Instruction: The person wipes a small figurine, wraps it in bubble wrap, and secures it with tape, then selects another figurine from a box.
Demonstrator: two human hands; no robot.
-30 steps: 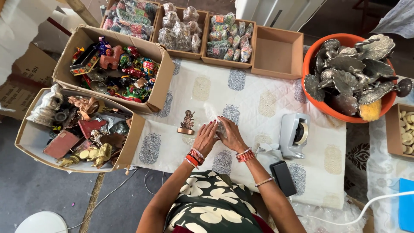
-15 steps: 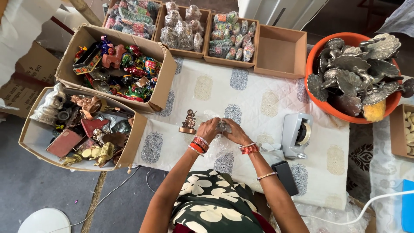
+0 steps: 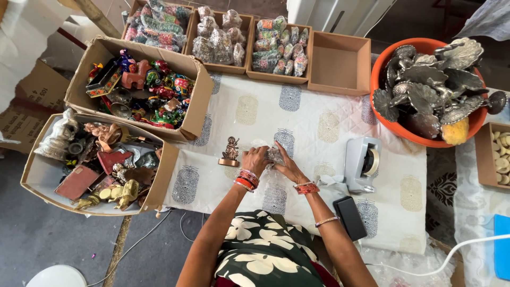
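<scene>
Both hands had drawn closer together since the earlier frames, when they lay flat and apart on the cloth, and now met over a small clear plastic wrap (image 3: 274, 154) near the middle of the surface (image 3: 313, 127). The left hand (image 3: 256, 159) curled its fingers on the wrap's left side, and the right hand (image 3: 286, 166) pressed fingers onto its right side, so both were grasping the crinkled plastic; what lay inside could not be told. Just left of the left hand stood a small bronze figurine (image 3: 230, 151) on a square base, upright and apart from the fingers. A grey tape dispenser (image 3: 362, 163) sat to the right, toward the surface's right edge, with a black phone (image 3: 350, 218) near the front edge beside the right forearm. Along the far edge ran four shallow cardboard trays (image 3: 340, 62), three filled with packed items. An orange tub (image 3: 419, 135) of metal leaf-shaped pieces stood at the far right corner, and two open cartons (image 3: 194, 106) of colourful figures lay off the left edge.
</scene>
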